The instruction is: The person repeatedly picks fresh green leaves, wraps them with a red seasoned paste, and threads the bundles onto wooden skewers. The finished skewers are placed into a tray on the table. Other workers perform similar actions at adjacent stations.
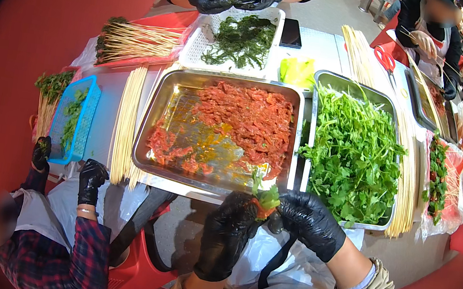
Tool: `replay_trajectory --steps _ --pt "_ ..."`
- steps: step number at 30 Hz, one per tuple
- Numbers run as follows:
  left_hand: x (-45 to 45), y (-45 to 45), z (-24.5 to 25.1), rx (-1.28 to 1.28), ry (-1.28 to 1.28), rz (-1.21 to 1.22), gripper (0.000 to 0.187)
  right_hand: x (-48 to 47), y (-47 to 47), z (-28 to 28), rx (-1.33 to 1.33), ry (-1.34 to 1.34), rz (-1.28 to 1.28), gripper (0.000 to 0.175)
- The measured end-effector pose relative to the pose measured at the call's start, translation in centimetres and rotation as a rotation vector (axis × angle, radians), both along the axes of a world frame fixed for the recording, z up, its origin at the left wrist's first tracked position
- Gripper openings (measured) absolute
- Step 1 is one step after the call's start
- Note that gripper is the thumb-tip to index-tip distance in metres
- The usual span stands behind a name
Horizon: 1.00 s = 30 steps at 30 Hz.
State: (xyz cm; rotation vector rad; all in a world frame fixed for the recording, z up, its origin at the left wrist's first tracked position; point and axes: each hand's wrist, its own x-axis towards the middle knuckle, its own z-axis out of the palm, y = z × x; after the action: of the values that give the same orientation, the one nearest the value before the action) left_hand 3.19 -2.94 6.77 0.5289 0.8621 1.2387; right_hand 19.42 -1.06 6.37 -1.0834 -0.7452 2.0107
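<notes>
My left hand (pixel 228 230), in a black glove, grips a small bundle of coriander wrapped with red meat (pixel 266 206) near the tray's front edge. My right hand (pixel 313 221), gloved the same way, has its fingers curled at the bundle's right side; whether they pinch something is hidden. Just beyond lies a steel tray (pixel 212 186) with sliced raw meat (pixel 252 125) heaped mostly at its right and oily marinade on the bare part. Another steel tray, full of coriander (pixel 349 156), stands to the right of it.
Bamboo skewers (pixel 126 125) lie left of the meat tray, and more (pixel 406 182) beside the coriander. Across the table, a co-worker's gloved hands (pixel 233 3) work above a white basket (pixel 190 50) of dark greens. Another co-worker sits left by a blue basket (pixel 81 141). Red scissors (pixel 384 58) lie at the back right.
</notes>
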Motion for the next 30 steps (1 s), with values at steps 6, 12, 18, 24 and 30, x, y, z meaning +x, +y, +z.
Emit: replay_trajectory --steps 6,12,18,24,30 --pt "-0.3 -0.9 0.6 0.299 0.433 -0.165 0.016 0.7 1.8 -1.0 0.147 -0.018 0.086 0.021" --pt "-0.7 -1.8 -2.3 0.401 0.715 -0.196 0.023 1.3 3.5 1.0 0.449 -0.167 0.273 0.013" --pt "-1.0 -1.6 -2.0 0.618 0.987 -0.191 0.030 1.7 4.3 1.4 0.763 -0.165 0.429 0.019" --pt "-0.1 -1.7 -0.6 0.166 0.411 -0.176 0.033 1.0 3.8 2.7 1.154 -0.276 0.471 0.027" --pt "-0.7 -1.7 -2.3 0.142 0.437 -0.230 0.026 0.4 1.9 5.6 1.367 -0.673 0.374 0.027"
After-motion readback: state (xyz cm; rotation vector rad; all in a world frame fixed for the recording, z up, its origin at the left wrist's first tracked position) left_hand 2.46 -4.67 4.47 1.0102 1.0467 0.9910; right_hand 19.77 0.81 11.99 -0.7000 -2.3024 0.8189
